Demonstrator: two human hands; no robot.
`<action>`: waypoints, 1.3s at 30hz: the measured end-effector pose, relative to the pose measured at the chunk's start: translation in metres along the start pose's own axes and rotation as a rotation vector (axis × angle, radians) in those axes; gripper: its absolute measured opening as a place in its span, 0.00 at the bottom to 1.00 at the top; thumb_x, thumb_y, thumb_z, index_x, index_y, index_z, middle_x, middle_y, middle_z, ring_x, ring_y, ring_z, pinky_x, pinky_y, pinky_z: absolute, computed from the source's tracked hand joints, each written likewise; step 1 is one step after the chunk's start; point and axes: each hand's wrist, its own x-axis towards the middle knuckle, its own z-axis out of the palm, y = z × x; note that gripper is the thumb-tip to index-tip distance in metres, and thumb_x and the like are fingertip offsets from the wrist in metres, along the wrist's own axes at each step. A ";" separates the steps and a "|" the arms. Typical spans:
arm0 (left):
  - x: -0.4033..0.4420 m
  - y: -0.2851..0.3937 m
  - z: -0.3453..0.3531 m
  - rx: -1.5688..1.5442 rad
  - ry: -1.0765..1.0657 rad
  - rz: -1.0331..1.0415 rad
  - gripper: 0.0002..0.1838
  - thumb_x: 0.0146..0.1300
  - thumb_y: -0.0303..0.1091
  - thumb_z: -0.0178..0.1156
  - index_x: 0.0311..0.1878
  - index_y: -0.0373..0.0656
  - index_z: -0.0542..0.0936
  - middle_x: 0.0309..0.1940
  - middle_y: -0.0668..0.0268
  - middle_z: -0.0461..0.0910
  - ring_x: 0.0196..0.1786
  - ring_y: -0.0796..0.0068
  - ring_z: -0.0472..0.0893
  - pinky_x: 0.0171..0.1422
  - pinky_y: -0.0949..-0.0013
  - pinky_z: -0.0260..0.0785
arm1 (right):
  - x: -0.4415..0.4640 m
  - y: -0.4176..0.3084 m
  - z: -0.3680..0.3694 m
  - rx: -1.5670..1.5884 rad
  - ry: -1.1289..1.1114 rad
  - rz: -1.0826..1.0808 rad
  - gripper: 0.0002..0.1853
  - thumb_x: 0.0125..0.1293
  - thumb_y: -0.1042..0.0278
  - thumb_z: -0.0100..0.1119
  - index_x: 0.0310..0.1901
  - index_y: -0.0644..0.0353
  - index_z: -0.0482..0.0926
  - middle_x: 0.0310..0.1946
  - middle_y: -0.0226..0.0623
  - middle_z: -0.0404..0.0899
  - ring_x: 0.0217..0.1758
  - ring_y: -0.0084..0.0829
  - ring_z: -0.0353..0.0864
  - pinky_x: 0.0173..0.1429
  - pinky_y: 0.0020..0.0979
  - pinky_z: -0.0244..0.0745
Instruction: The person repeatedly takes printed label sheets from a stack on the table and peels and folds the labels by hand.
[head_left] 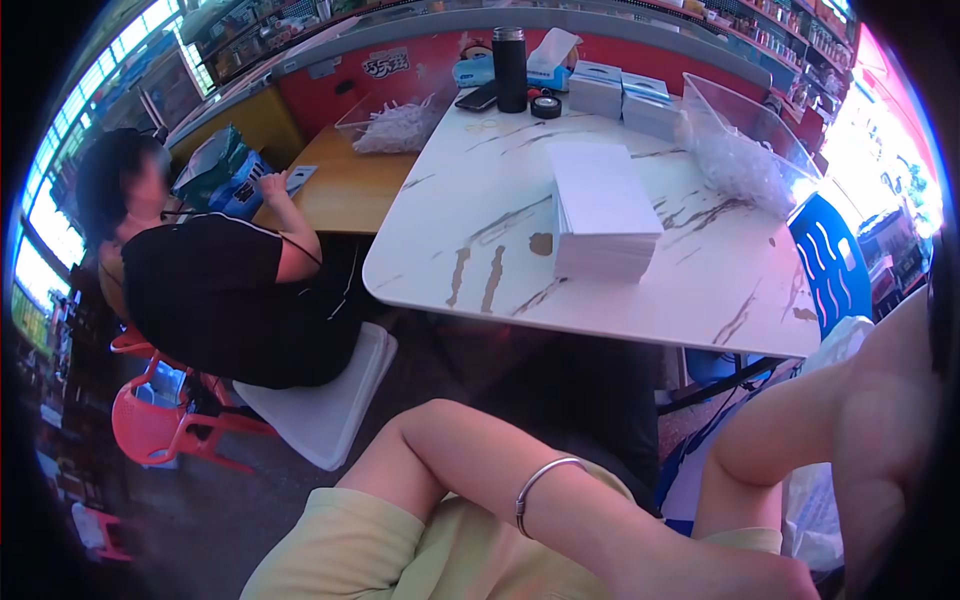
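My left forearm, with a silver bracelet (530,492), crosses low over my body toward the lower right. My left hand (750,575) is at the bottom edge, its fingers out of sight. My right arm is bent up at the right edge, where my right hand (880,430) looks blurred and very near the camera; its fingers cannot be made out. Neither hand touches the white marbled table (430,230). On the table stands a tall stack of white cards or sheets (600,190). Behind it are white-and-blue boxes (597,90) and a clear bin of crumpled translucent material (740,170).
A black bottle (509,70), a phone (478,96) and a roll of black tape (546,106) stand at the table's back. A person in black (230,300) sits at left by a wooden table (340,200), one hand near a green-and-blue bag. A blue chair (835,265) is right.
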 end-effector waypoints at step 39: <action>-0.024 0.105 -0.125 0.351 -0.075 -0.361 0.26 0.63 0.46 0.46 0.55 0.34 0.66 0.51 0.56 0.71 0.53 0.69 0.70 0.59 0.67 0.57 | -0.077 -0.007 0.099 0.700 0.050 0.561 0.13 0.56 0.72 0.56 0.44 0.64 0.74 0.41 0.38 0.75 0.41 0.30 0.74 0.47 0.27 0.68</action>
